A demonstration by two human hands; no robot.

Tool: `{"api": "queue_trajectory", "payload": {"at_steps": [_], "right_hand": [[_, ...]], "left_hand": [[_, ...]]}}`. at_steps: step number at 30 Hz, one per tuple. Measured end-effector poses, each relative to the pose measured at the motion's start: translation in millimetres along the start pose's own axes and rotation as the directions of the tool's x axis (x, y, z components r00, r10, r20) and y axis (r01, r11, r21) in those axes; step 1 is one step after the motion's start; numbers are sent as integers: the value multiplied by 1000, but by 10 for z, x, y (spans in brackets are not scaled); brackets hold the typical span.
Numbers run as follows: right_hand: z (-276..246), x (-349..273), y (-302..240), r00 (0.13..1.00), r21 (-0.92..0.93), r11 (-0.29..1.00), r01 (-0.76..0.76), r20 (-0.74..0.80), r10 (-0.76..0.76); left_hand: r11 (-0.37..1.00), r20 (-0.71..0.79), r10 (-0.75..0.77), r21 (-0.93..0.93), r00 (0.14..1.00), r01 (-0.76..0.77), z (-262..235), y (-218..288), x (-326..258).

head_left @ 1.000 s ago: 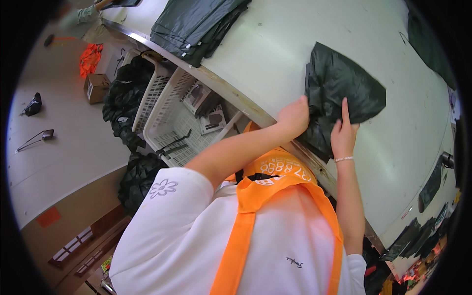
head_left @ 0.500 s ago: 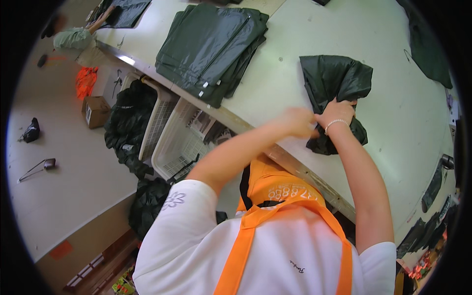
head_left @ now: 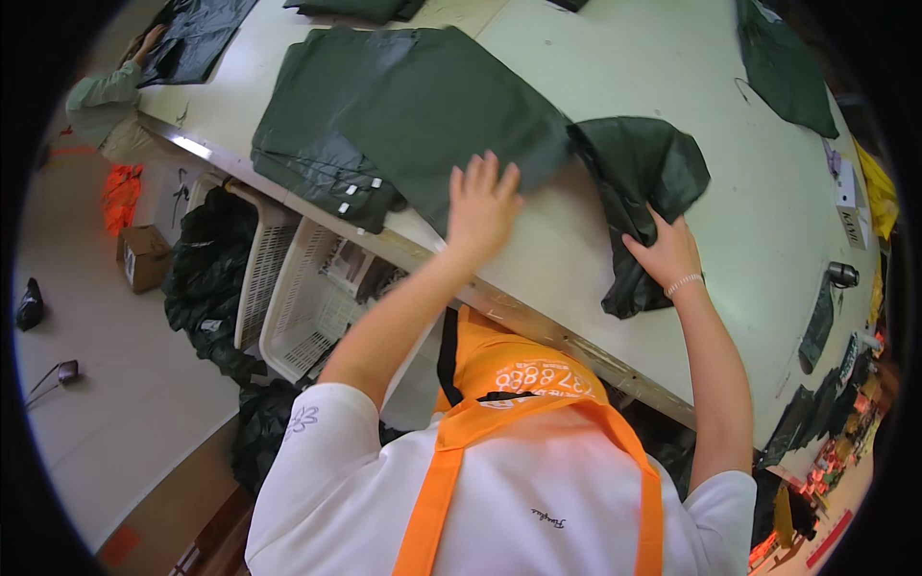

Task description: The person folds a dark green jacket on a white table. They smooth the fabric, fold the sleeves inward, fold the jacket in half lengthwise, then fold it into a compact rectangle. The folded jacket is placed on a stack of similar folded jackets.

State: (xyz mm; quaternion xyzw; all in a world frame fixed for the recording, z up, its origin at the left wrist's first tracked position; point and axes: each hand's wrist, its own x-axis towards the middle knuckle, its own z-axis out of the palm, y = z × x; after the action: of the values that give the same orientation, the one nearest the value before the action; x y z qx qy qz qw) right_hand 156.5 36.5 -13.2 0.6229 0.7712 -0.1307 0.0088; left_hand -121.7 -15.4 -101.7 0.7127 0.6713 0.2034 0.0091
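A smooth dark green cloth panel (head_left: 451, 96) lies spread over a stack of folded dark green garments (head_left: 322, 182) on the white table. Its right end is blurred and reaches a bunched, shiny dark green garment (head_left: 639, 178); whether the two are one piece, I cannot tell. My left hand (head_left: 482, 209) is over the panel's near edge, palm down with fingers spread. My right hand (head_left: 667, 257) grips the near side of the bunched garment, its thumb pointing left and its fingertips partly hidden in the folds.
White plastic baskets (head_left: 288, 298) stand below the table edge (head_left: 538, 322), one heaped with dark cloth (head_left: 206, 254). Another person's sleeve (head_left: 104, 96) shows at the far left by dark garments (head_left: 197, 38). A cardboard box (head_left: 144, 257) sits on the floor.
My left hand has moved left, away from the bunched garment, and its fingers have spread. The green panel now covers much of the stack. My right hand stays at the bundle.
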Motion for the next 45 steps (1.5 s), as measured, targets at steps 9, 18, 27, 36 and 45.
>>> {"api": "queue_trajectory", "payload": {"at_steps": [9,18,27,36,45], "right_hand": [[-636,-1582,803,981,203,960,-193,9,195],[-569,-2232,680,941,157,987,25,330,-76],[-48,-1210,603,870,161,950,269,383,-312],[-12,-895,702,920,333,937,106,326,-220],[-148,-900,633,939,59,998,22,340,-41]], "left_hand": [[902,132,223,-404,966,-153,516,1280,-386],[568,293,-10,-786,956,247,846,1172,-81],[616,589,403,-741,700,269,-352,1095,401],[449,643,15,-689,766,569,104,948,-247],[963,267,-54,-240,962,120,-231,1506,-151]]}}
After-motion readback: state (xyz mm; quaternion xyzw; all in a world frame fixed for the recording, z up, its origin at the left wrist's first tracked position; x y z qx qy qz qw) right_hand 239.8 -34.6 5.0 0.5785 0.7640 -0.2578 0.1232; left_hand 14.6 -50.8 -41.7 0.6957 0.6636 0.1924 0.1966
